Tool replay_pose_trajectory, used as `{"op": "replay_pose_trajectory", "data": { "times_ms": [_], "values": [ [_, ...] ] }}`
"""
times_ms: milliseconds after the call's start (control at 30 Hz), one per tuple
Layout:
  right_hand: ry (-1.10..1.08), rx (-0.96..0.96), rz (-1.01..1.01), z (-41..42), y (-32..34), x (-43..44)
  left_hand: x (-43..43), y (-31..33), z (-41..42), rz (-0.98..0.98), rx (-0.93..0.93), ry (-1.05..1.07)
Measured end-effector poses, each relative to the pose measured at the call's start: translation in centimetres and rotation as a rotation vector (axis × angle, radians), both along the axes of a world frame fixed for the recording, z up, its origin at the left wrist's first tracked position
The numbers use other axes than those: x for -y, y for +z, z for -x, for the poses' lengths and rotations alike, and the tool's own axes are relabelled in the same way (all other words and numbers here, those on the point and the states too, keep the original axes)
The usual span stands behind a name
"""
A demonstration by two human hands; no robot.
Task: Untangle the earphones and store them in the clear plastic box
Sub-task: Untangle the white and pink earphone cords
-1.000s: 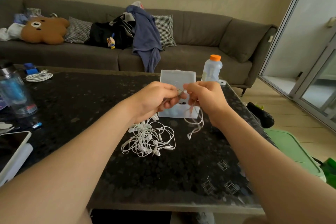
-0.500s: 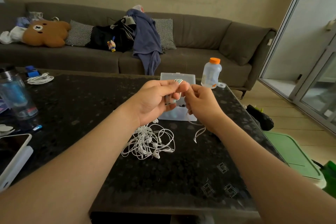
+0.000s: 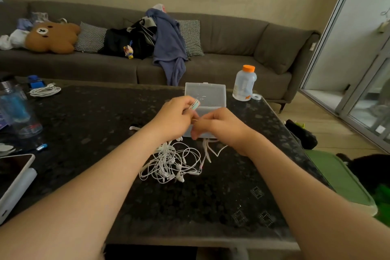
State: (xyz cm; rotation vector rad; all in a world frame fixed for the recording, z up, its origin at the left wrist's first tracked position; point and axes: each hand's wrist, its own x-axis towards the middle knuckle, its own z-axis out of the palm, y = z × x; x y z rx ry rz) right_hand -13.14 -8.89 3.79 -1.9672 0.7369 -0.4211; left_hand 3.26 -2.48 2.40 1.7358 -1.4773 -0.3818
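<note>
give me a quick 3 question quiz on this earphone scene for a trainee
1. True or false: the clear plastic box has its lid open.
2. Where does the tangled pile of earphones lie?
A. on the dark table, nearer the person than the box
B. inside the box
C. on the sofa
3. Fill in: the bottle to the right of the box has an ____ cap.

Key:
1. True.
2. A. The left hand and right hand work a white cable just above it.
3. Orange.
</note>
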Motion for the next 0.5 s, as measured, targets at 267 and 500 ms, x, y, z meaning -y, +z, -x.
{"op": "replay_pose_trajectory", "data": {
  "times_ms": [267,500],
  "values": [
    [-0.311,0.363,-0.238,0.2,0.4,1.1,-0.5,0.4,-0.4,-0.128,-0.291,-0.069],
    [-0.360,0.056,-0.062,-0.2,-0.8,1.8,-0.1,1.1,0.7,-0.080,-0.735,-0.256]
  ]
}}
